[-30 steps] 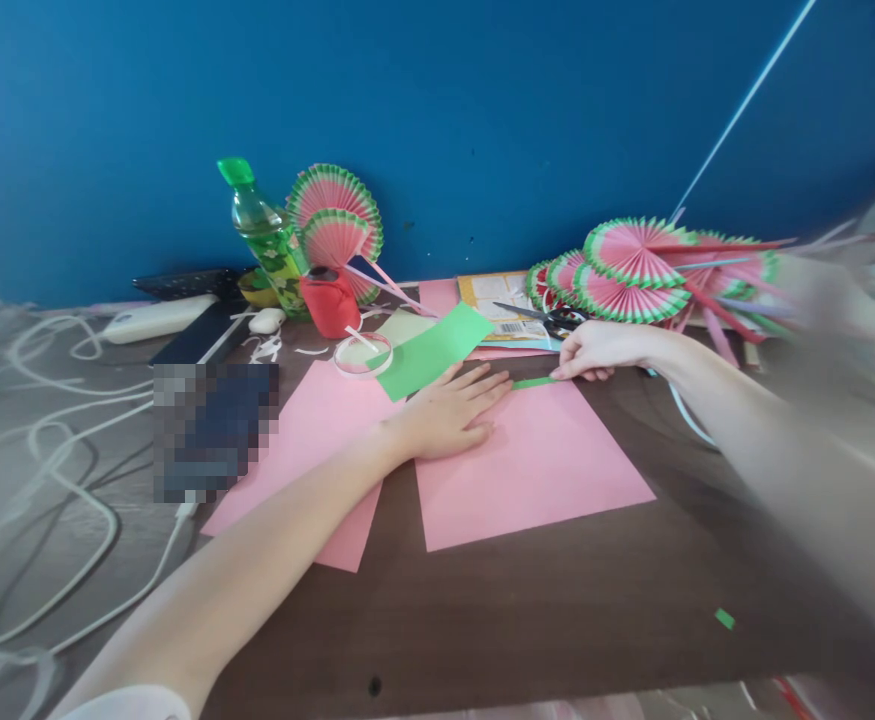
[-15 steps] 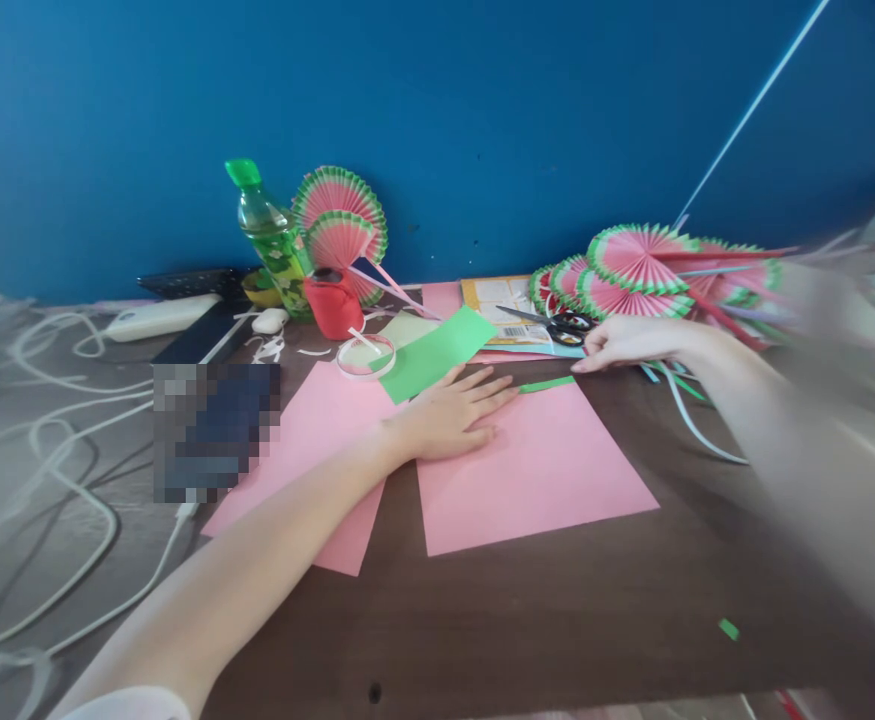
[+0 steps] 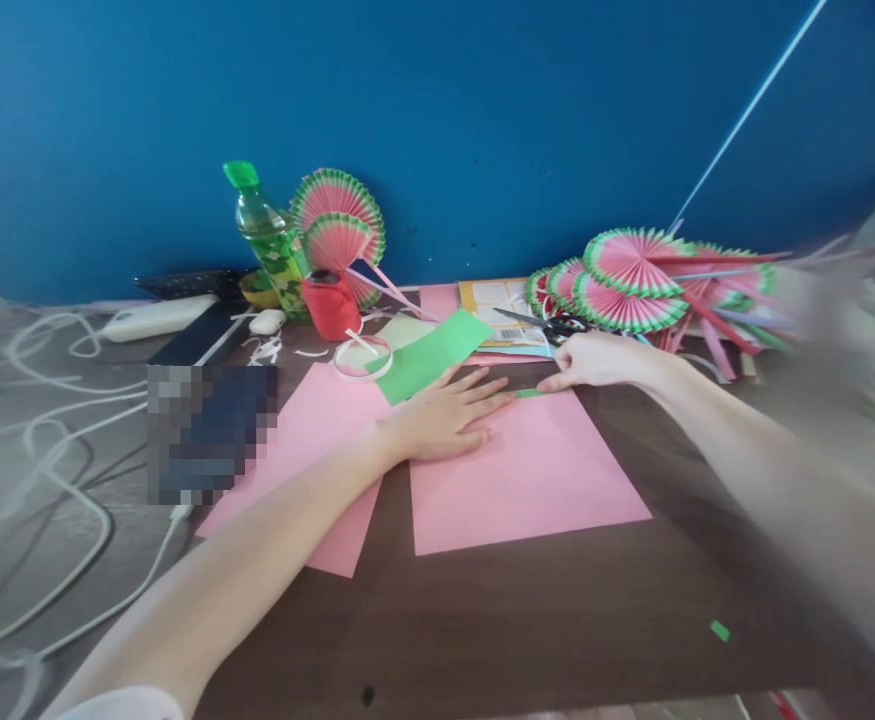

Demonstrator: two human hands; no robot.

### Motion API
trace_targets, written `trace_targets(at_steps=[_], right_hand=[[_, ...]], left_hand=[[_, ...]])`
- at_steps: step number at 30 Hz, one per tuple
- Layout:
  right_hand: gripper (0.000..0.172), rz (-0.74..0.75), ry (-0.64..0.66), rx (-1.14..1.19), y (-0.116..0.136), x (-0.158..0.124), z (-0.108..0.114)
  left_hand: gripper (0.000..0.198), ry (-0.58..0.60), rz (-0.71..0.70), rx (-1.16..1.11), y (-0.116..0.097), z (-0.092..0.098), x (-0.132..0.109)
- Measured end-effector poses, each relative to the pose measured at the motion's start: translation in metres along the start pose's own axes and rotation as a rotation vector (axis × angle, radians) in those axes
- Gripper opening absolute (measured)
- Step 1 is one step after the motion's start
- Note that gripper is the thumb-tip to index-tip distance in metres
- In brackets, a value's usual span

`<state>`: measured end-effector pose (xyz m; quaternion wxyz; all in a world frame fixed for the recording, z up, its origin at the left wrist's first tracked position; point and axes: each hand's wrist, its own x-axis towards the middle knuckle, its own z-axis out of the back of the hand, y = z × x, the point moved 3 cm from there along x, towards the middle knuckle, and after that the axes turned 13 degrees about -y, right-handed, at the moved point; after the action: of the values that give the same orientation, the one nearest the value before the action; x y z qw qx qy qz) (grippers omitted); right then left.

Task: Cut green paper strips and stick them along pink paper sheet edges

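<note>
My left hand (image 3: pixel 452 415) lies flat with its fingers spread. It rests on the upper left part of a pink paper sheet (image 3: pixel 527 490). Along that sheet's far edge runs a narrow green strip (image 3: pixel 527 393), partly covered by my hands. My right hand (image 3: pixel 594 362) is closed, its fingers curled in and the thumb pressed down on the strip near the sheet's far right corner. Behind my left hand lies a green paper sheet (image 3: pixel 437 350), and a second pink sheet (image 3: pixel 294 440) sits under my left forearm. A roll of tape (image 3: pixel 363 372) stands on these papers.
Scissors (image 3: pixel 538 322) lie on a yellow packet behind my right hand. Folded pink-and-green paper fans (image 3: pixel 636 262) pile up at the right. A green bottle (image 3: pixel 261 225) and a red container (image 3: pixel 332 305) stand at the back left. White cables (image 3: pixel 103 510) loop across the left side.
My right hand has moved left, its thumb going from beside the green strip's right end onto the strip. My left hand stays spread on the pink sheet. The view has shifted slightly.
</note>
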<state>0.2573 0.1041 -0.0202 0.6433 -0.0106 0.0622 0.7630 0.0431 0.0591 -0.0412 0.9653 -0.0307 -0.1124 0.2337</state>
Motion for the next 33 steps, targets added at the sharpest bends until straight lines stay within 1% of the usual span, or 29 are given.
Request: trace_targets(at_steps=[4,7,10,14,16,18,21,25,28,31,33], right_hand=[[0.047,-0.043,0.106,-0.036,-0.019,0.000,0.006],[0.045,0.003,0.120,0.024,-0.018,-0.001,0.008],[0.048,0.085,0.030,0.096,-0.003,-0.003,0.007],[0.056,0.125,-0.138,0.107,0.027,-0.006,0.001],[0.057,0.108,-0.160,0.071,0.035,-0.008,-0.003],[0.056,0.086,-0.156,0.012,0.036,-0.008,-0.005],[0.053,0.058,-0.104,-0.060,0.024,-0.005,-0.002],[0.047,-0.039,0.062,-0.112,-0.006,-0.003,0.003],[0.045,-0.086,0.153,-0.084,-0.020,-0.002,0.004],[0.043,-0.093,0.177,-0.045,-0.022,-0.001,0.003],[0.041,-0.084,0.163,-0.024,-0.021,-0.001,0.003]], left_hand=[[0.057,0.003,0.004,-0.007,0.001,0.000,0.000],[0.058,0.007,0.004,-0.013,0.001,0.000,0.000],[0.058,0.007,0.018,-0.015,0.000,0.000,0.000],[0.066,0.010,0.046,-0.011,-0.001,0.001,0.000],[0.067,0.012,0.047,0.002,-0.002,0.001,0.001],[0.065,0.013,0.041,0.018,-0.002,0.001,0.000],[0.062,-0.003,0.024,0.027,-0.001,0.000,0.000],[0.061,-0.015,0.030,0.013,0.000,-0.001,-0.002],[0.061,-0.013,0.048,-0.010,0.000,-0.001,-0.002],[0.061,0.014,0.086,-0.069,0.006,0.005,-0.001],[0.053,0.043,0.122,-0.130,0.014,0.013,-0.002]])
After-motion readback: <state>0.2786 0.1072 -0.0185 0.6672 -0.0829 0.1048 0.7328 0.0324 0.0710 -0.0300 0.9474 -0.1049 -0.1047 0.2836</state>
